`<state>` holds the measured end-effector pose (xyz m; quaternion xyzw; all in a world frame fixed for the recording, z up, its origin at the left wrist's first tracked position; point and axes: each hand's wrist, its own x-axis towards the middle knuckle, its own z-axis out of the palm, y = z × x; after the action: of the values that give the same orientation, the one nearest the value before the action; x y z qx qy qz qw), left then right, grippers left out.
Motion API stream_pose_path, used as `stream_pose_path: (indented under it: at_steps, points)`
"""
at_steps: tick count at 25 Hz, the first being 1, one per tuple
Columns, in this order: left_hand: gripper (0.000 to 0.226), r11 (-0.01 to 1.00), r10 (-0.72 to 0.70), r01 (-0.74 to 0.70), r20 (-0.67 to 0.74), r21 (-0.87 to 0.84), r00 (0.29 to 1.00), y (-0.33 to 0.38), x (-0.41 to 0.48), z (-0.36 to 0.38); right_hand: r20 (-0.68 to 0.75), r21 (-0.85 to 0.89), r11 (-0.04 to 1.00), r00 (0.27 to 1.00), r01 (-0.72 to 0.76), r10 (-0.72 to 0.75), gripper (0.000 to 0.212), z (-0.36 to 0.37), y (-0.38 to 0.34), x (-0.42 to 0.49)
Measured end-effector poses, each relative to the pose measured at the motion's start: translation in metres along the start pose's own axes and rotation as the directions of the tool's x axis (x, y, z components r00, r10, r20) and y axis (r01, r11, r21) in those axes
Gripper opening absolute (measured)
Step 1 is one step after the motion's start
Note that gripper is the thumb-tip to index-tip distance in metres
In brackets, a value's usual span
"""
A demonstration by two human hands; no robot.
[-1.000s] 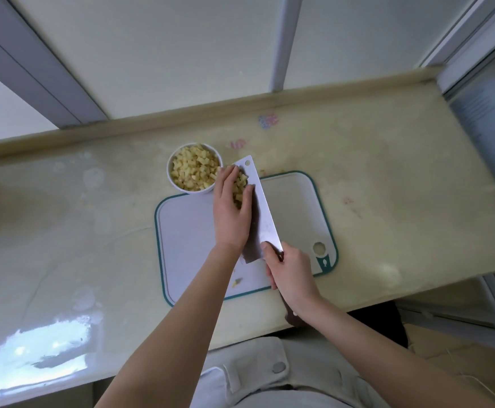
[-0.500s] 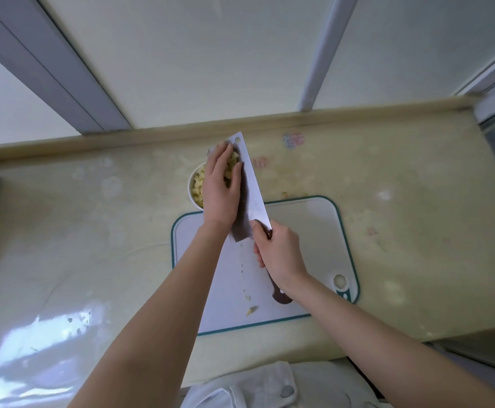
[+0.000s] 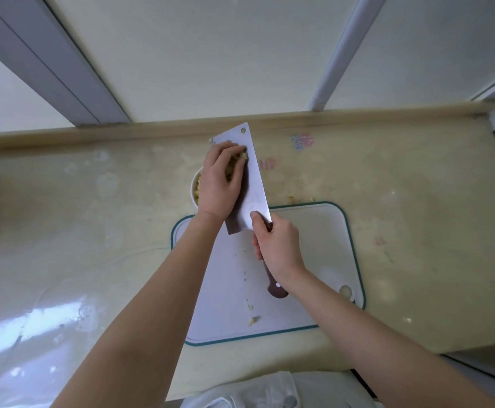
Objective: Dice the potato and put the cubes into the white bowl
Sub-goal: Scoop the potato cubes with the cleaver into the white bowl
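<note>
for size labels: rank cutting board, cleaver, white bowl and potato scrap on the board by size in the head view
cutting board
cleaver
white bowl, mostly hidden behind the left hand, so unsure
potato scrap

White teal-rimmed cutting board (image 3: 308,245), silver cleaver (image 3: 253,178), brown handle (image 3: 275,288), yellow potato cubes (image 3: 234,163), beige counter (image 3: 417,201).
</note>
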<state>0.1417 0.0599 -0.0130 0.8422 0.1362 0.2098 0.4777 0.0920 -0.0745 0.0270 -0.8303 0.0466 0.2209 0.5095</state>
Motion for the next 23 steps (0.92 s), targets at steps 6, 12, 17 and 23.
stream_pose_path:
  at_steps: [6,12,17,23]
  points:
    - [0.012,0.999,0.004,-0.004,-0.018,0.035,1.000,-0.011,-0.007,-0.004,-0.003,0.004,1.000,1.000,-0.022,0.022,0.045,0.006,0.002,0.006]
    - [0.021,0.996,0.047,-0.048,0.006,0.079,0.999,-0.015,-0.011,-0.008,-0.018,0.055,0.997,0.998,-0.058,0.059,0.043,0.006,0.004,0.012]
    - [0.010,0.992,0.064,-0.065,0.013,0.109,0.998,-0.017,-0.014,-0.008,-0.031,0.070,0.996,0.998,-0.046,0.049,0.044,0.002,0.007,0.014]
    - [0.011,0.985,0.052,-0.058,0.045,0.160,0.998,-0.016,-0.019,-0.012,-0.073,0.003,1.000,0.997,0.010,-0.010,0.045,-0.008,0.009,0.021]
